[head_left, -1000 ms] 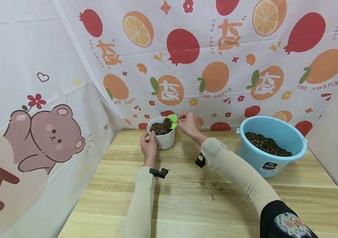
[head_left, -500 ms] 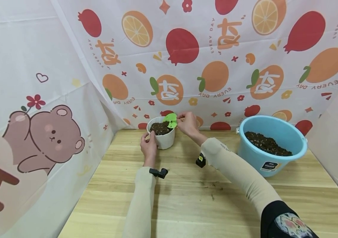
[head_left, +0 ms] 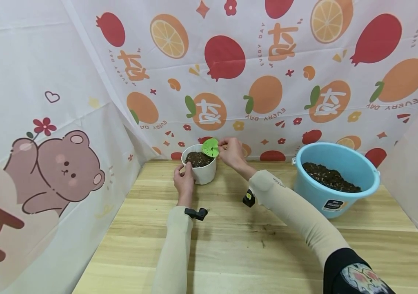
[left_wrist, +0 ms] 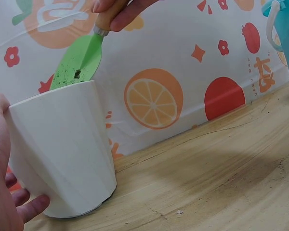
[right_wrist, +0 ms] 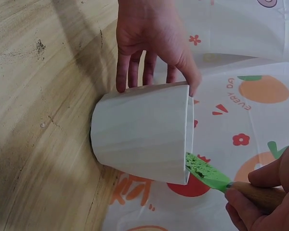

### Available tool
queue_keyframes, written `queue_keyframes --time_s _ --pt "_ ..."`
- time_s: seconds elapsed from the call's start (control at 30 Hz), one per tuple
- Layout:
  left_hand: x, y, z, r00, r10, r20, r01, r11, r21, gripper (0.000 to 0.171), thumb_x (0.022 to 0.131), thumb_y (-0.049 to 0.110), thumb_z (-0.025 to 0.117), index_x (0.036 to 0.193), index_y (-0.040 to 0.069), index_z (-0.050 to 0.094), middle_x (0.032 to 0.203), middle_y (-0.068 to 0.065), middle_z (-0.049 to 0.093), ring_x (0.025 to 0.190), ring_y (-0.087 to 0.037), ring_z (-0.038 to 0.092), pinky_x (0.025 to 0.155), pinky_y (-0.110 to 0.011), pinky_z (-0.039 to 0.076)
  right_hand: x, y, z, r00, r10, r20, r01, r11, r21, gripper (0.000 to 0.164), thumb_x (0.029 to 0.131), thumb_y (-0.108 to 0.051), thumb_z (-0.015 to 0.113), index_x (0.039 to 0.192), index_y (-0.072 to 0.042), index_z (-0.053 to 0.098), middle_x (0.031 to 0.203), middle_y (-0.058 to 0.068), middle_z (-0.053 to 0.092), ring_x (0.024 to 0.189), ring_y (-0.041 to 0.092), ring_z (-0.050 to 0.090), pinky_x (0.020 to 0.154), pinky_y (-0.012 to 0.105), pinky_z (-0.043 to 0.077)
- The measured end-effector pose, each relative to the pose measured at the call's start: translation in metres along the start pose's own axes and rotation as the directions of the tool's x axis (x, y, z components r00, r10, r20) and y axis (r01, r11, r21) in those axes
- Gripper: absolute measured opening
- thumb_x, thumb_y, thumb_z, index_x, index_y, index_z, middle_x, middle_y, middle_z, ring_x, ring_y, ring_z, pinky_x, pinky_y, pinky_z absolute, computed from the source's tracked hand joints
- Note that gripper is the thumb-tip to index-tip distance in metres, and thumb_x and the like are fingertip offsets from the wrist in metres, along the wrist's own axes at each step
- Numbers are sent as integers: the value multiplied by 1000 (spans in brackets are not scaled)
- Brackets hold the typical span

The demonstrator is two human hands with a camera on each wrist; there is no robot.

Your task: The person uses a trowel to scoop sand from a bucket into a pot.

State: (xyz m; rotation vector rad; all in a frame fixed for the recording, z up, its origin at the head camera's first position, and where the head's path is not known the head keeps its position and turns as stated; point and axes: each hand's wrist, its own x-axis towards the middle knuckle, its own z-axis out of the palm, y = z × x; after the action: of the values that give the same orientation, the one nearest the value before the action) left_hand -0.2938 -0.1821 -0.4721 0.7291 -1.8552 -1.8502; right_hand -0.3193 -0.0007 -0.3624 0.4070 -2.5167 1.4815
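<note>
White fabric backdrop (head_left: 190, 75) w/ orange & red fruit prints runs across the back; a second white fabric sheet (head_left: 87, 102) w/ a brown bear print hangs on the L side. Below: pale wood-grain tabletop (head_left: 227, 257).

Beige R sleeve (head_left: 301, 214), w/ black printed fabric (head_left: 354, 271) nearer the body, reaches in from lower R; beige L sleeve (head_left: 174, 249) comes up from the bottom edge. Light-blue round plastic bucket (head_left: 310, 190) stands upright at R, dark label on its front, well apart from both hands.

White tapered pot (head_left: 206, 175), faceted sides, stands upright on the tabletop, back L of ctr, nr the backdrop. L hand (head_left: 184, 181) grasps it: thumb at the rim, other fingers spread round the L side. R hand (head_left: 234, 153) grips the brown wooden handle (right_wrist: 260, 195) of a small bright-green trowel (head_left: 210, 148), w/ thumb & fingers closed on it. Trowel is tilted, blade tip down inside the pot mouth at the R side; can't tell if blade touches rim.

Dark brown soil (head_left: 327, 177) lies in the bucket, more dark soil (head_left: 196, 159) in the pot. Small black wrist cams (head_left: 196, 213) on both wrists. Smallest: dark specks (right_wrist: 197, 167) on the blade, a few soil crumbs (head_left: 263, 243) on the tabletop.
</note>
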Motion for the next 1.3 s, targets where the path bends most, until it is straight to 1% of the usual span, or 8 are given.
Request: queue_keyframes --time_s 0.1,0.33,0.53,0.63,0.73,0.87,1.03,1.3 --pt "0 -1 0 1000 6 -7 -6 1000 1 49 95 50 64 132 17 61 99 -5 58 80 -13 55 60 -20 51 0 0 0 1000 -17 -8 17 1000 -22 22 93 0 58 108 3 75 99 16 77 61 11 60 50 21 42" --pt "2 0 2 1000 13 -11 -13 1000 -6 50 95 51 64 132 17 62 98 -5 58 81 -13 56 61 -21 51 1 -1 0 999 -33 2 33 999 -39 21 94 -1 60 108 2 76 102 15 78 71 18 71 57 21 48" --pt "2 -1 2 1000 2 -5 -2 1000 -3 51 95 52 64 133 18 61 100 -5 58 81 -13 55 61 -19 51 -1 -1 0 999 -36 18 37 998 -59 21 92 0 63 108 0 77 105 14 78 74 16 69 57 20 47" --pt "2 -2 2 1000 3 -7 -3 1000 -1 51 95 51 63 133 18 61 101 -6 58 82 -12 55 60 -19 51 -2 0 1 997 -63 34 66 994 -85 23 92 2 62 108 -1 77 106 14 78 72 16 67 55 20 44" --pt "2 -2 3 1000 7 -15 -7 1000 1 49 96 50 63 133 18 61 100 -6 59 81 -13 55 60 -19 50 -2 0 2 994 -102 49 107 988 -110 26 89 5 61 108 -1 77 109 13 77 78 19 69 58 22 44" --pt "2 -2 3 1000 5 -13 -5 1000 6 50 95 50 63 132 18 61 101 -6 59 82 -12 56 60 -19 51 -3 1 3 988 -148 43 152 979 -136 29 85 9 59 105 0 78 113 11 76 98 22 72 74 27 55" --pt "1 -2 2 1000 4 -15 -4 1000 2 48 96 49 63 132 17 61 100 -6 59 81 -13 55 59 -19 50 -3 2 4 984 -170 43 175 974 -144 28 83 10 58 99 0 79 111 11 76 106 26 72 93 37 59" --pt "1 -2 2 1000 8 -20 -8 1000 5 49 95 50 64 132 17 62 100 -6 59 82 -13 56 59 -18 50 -4 1 4 982 -183 52 189 973 -132 28 85 10 58 100 0 79 114 13 76 106 27 73 91 39 60"
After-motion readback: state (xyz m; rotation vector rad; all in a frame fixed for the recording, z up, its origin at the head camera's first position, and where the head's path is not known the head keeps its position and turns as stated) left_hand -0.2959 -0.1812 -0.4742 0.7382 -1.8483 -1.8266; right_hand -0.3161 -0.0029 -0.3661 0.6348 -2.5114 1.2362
